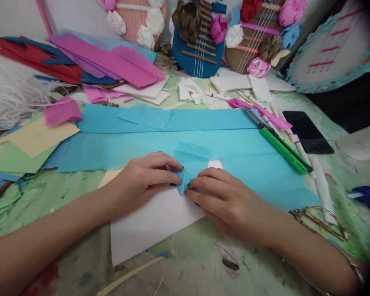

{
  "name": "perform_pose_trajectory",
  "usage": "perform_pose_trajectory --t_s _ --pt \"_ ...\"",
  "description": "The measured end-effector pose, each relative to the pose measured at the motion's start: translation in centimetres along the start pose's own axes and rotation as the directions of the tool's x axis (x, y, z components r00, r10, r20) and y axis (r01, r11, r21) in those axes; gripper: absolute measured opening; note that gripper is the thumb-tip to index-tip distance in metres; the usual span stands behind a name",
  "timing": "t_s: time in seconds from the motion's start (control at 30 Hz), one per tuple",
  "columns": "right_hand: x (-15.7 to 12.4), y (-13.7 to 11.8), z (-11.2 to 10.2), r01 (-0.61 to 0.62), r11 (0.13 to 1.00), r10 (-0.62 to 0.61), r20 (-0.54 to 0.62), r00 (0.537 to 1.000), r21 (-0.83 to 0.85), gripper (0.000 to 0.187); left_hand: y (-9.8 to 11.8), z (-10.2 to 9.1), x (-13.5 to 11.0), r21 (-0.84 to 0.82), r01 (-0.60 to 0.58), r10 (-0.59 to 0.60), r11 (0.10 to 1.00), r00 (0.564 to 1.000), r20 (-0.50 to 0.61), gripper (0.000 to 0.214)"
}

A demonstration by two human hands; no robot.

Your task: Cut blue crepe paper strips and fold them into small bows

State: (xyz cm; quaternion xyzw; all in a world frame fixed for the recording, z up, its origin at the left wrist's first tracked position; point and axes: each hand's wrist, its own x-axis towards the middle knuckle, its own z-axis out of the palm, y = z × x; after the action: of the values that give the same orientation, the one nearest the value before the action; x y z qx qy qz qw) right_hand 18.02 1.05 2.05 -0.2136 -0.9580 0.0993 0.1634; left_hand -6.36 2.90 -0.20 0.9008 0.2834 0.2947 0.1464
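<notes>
Both hands meet at the middle of the table over a small crumpled piece of blue crepe paper [183, 179]. My left hand [144, 181] pinches its left side with curled fingers. My right hand [225, 197] pinches its right side, fingers pressed together. The piece lies at the near edge of a long blue crepe sheet [240, 152] and over a white sheet of paper [151, 222]. A small white scrap [216, 164] shows just beyond my right fingers.
A green utility knife [283, 150] and a black phone [308, 131] lie to the right, gold scissors [320, 220] nearer. Pink and red crepe stacks [111, 61] sit at back left, paper-flower guitar models [200, 41] at the back, white fringe [9, 94] far left.
</notes>
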Motion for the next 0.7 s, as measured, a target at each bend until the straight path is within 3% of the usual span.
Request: perform_pose_trajectory --t_s 0.7 --pt "-0.2 -0.02 0.06 0.012 0.999 -0.012 0.0 1.0 -0.034 0.024 0.15 -0.51 0.38 0.076 -0.173 0.169 0.982 0.984 0.065 0.027"
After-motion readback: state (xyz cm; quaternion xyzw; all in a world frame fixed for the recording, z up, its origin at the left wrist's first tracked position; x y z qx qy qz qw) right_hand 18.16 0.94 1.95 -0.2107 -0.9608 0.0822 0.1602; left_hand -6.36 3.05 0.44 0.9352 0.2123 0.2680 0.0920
